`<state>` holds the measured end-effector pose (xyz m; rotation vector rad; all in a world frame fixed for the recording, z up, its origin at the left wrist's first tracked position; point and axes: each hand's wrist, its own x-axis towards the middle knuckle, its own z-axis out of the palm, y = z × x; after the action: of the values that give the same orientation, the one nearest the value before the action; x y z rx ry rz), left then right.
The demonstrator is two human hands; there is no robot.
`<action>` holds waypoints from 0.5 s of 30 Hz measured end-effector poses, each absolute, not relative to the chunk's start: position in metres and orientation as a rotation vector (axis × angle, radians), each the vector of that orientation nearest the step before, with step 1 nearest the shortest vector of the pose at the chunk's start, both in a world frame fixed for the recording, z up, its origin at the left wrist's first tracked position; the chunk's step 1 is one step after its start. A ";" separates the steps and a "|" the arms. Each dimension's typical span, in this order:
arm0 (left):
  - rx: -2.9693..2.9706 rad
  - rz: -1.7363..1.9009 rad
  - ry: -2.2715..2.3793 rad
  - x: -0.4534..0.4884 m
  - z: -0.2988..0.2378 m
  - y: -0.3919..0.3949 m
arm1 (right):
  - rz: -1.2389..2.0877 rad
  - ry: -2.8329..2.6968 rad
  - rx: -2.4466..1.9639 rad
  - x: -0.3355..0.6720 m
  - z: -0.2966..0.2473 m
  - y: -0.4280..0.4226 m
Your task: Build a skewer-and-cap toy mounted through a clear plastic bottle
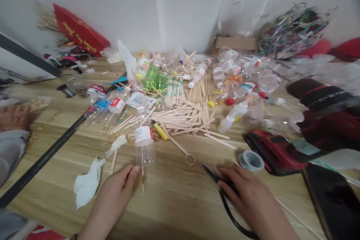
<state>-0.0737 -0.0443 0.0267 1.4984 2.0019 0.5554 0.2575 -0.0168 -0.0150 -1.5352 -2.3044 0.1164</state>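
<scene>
My left hand (122, 182) is closed, thumb pressed against curled fingers, at the lower edge of a clear plastic bottle (145, 153) with a white and red label. Whatever it may pinch is hidden. A thin stick (143, 180) pokes out of the bottle's lower end, just right of the thumb. On the right, my right hand (244, 191) grips black-handled scissors (210, 172) lying low over the table, blades pointing up and left. Between the hands lies a wooden stick with a ring (189, 159). A yellow-handled tool (159, 130) rests beside the bottle.
Wooden craft sticks (182, 118) are heaped mid-table. Plastic bottles (233, 67) crowd the back right. A red and black power drill (281, 150), a tape roll (251, 160) and a black flat object (332, 198) lie right. Another person's hand (14, 117) is at left, beyond a black strip (47, 157).
</scene>
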 end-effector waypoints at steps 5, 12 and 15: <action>1.885 0.521 2.240 -0.068 0.046 -0.022 | 0.003 -2.383 -1.409 0.262 -0.023 -0.014; 1.826 0.840 2.250 -0.072 0.036 0.018 | -0.082 -2.343 -1.361 0.254 -0.022 -0.012; 1.423 0.709 2.109 -0.078 0.034 0.021 | -0.096 -2.354 -1.388 0.256 -0.023 -0.012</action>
<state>-0.0778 0.0209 0.0338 1.4233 2.1090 0.7088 0.2564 -0.0115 -0.0227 -1.3882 -2.3535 -0.0958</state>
